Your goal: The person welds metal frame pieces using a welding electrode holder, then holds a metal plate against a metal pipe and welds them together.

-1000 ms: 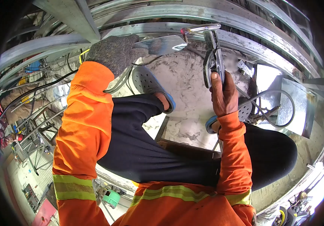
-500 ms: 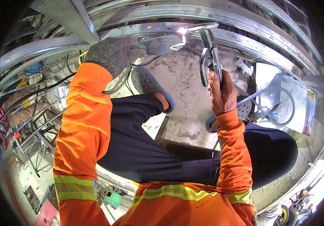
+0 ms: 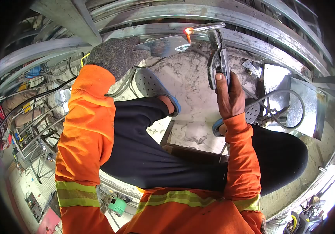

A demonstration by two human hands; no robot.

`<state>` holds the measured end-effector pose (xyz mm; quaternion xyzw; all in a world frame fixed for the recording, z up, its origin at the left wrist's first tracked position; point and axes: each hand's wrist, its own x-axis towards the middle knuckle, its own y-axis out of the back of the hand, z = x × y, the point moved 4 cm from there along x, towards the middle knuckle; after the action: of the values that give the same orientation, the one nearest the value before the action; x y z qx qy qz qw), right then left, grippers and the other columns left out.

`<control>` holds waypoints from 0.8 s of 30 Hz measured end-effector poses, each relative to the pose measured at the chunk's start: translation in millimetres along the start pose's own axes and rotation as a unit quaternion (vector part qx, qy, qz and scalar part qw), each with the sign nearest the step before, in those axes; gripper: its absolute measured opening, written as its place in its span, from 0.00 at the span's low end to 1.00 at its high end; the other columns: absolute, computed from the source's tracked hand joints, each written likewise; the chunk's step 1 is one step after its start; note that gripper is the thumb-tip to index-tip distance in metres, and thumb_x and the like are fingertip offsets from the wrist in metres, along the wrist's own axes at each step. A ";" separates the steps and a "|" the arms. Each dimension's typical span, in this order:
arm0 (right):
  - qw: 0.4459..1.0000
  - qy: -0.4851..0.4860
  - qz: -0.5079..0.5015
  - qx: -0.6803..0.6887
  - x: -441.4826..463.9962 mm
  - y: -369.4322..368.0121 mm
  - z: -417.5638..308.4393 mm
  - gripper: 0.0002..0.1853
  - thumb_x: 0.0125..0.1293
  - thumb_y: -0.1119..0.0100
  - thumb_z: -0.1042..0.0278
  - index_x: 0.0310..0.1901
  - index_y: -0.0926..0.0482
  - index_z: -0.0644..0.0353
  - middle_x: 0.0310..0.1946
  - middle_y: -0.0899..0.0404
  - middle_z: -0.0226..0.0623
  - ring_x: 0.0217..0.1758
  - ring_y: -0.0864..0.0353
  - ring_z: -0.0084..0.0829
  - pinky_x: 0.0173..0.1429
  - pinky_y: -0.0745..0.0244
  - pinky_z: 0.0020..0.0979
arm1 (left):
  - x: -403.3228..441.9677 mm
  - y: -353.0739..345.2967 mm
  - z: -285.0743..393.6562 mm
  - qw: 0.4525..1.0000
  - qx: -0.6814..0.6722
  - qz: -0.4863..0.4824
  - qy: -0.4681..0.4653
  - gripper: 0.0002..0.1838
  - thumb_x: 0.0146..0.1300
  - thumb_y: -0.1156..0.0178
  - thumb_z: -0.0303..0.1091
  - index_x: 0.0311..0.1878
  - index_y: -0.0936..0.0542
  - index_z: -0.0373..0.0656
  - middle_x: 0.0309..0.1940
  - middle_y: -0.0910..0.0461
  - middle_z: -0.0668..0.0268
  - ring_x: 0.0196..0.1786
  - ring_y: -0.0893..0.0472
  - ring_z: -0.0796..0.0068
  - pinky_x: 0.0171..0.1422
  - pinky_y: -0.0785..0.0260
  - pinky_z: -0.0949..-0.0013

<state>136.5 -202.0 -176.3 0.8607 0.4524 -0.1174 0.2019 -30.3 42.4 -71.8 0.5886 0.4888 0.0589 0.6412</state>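
Note:
My left hand (image 3: pixel 115 58), in a dark grey knit glove, is closed on a flat metal plate (image 3: pixel 163 46) that sticks out to the right. Bare and wrapped around the handle of a welding electrode holder (image 3: pixel 219 54), my right hand (image 3: pixel 230 95) keeps its thumb along the near side. From the holder's top end a short shiny rod (image 3: pixel 208 27) points left. Its tip glows orange at a hot spot (image 3: pixel 189 31) just above the plate's right end, beside a long metal bar (image 3: pixel 156 29). Whether tip and bar touch, I cannot tell.
Parallel metal bars arc across the top, with an upright post (image 3: pixel 72 19) at upper left. Cables (image 3: pixel 126 84) run by my left foot; a looped hose (image 3: pixel 304 111) and shiny sheet metal (image 3: pixel 305 101) lie at right. A green machine (image 3: pixel 117 206) stands at lower left.
The bright white arc at the rod's tip has dimmed to an orange glow, and the scene is less glaring. Both hands stay nearly in place with the same grips.

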 end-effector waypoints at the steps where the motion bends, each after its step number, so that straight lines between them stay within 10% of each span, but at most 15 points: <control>1: 1.000 0.000 0.000 0.000 0.3 -0.5 0.5 0.23 0.75 0.42 0.49 0.54 0.23 0.64 0.26 0.20 0.43 0.30 0.20 0.33 0.39 0.25 0.35 | 1.6 -2.3 -1.7 1.000 0.000 0.000 0.000 0.32 0.66 0.46 0.67 0.64 0.21 0.57 0.50 0.16 0.52 0.53 0.17 0.46 0.56 0.25 0.47; 22: 1.000 0.026 0.013 0.005 0.6 -3.4 4.5 0.22 0.74 0.41 0.51 0.53 0.23 0.65 0.26 0.20 0.47 0.30 0.19 0.36 0.40 0.24 0.35 | 4.2 -5.5 -3.8 0.999 -0.010 0.036 -0.030 0.29 0.66 0.45 0.64 0.61 0.20 0.56 0.46 0.16 0.50 0.50 0.16 0.44 0.55 0.25 0.46; 24: 0.999 0.047 0.016 0.012 1.3 -4.6 5.2 0.23 0.76 0.44 0.46 0.51 0.22 0.64 0.23 0.28 0.27 0.24 0.30 0.17 0.27 0.34 0.24 | 10.6 -14.0 -8.6 0.999 0.010 -0.022 -0.033 0.33 0.67 0.47 0.67 0.66 0.23 0.54 0.58 0.19 0.53 0.60 0.20 0.46 0.63 0.28 0.47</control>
<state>133.3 -201.1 -182.5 0.8746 0.4464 -0.0796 0.1717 -37.9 51.1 -87.6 0.5855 0.4809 0.0206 0.6522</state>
